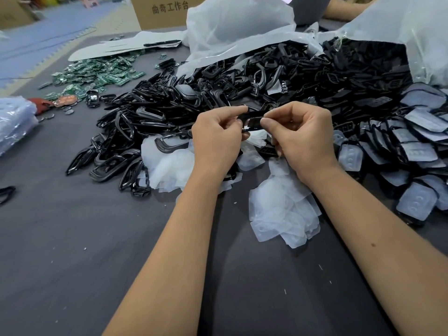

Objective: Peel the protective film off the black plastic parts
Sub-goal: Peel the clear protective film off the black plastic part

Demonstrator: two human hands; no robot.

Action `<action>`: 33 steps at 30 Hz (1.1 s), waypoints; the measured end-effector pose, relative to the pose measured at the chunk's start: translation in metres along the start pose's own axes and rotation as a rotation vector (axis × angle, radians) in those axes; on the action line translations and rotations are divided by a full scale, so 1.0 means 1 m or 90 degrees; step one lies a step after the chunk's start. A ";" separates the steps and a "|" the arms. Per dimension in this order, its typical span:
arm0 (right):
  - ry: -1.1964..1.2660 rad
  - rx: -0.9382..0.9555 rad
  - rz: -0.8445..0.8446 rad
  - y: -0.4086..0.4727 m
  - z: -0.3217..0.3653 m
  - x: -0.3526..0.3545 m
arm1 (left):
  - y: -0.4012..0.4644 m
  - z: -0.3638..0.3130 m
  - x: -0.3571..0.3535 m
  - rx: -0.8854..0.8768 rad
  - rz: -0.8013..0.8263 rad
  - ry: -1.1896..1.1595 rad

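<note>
Both hands meet at the centre of the view over a dark grey table [72,238]. My left hand [218,137] and my right hand [303,134] pinch the two ends of one small black plastic part [254,118] between thumbs and forefingers. Whether film still clings to it I cannot tell. Peeled translucent film pieces [283,214] lie heaped under and in front of my hands. A big pile of black frame parts [155,112] spreads to the left and behind. Black parts still covered with film [417,151] are stacked at the right.
Large clear plastic bags [242,27] spill black parts at the back. Green circuit boards [97,76] lie at the back left beside a cardboard box [160,10]. A clear bag [14,122] sits at the left edge. Another person's arm [349,8] shows at the top right.
</note>
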State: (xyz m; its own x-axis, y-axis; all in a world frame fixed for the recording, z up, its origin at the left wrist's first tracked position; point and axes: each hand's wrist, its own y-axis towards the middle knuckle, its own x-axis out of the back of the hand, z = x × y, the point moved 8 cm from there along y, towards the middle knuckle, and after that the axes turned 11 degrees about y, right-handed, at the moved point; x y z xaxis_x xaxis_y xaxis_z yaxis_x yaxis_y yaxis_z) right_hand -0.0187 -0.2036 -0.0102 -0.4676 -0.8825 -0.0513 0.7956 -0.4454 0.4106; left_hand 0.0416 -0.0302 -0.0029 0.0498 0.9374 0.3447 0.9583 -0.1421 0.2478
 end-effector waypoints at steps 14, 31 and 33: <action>-0.104 -0.026 0.001 0.001 0.001 0.001 | -0.001 -0.002 -0.003 -0.040 0.042 0.028; 0.059 -0.112 0.089 0.005 0.008 -0.002 | -0.004 -0.009 -0.009 -0.012 0.085 -0.126; 0.024 -0.098 0.089 0.004 0.014 -0.002 | -0.004 -0.011 -0.006 -0.027 0.077 -0.113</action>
State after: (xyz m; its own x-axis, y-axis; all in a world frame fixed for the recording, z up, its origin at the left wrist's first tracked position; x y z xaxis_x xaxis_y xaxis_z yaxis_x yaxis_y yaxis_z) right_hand -0.0195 -0.2018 0.0041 -0.3353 -0.9413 -0.0389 0.9029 -0.3328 0.2722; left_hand 0.0348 -0.0389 0.0036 0.2165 0.9533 0.2106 0.9297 -0.2672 0.2536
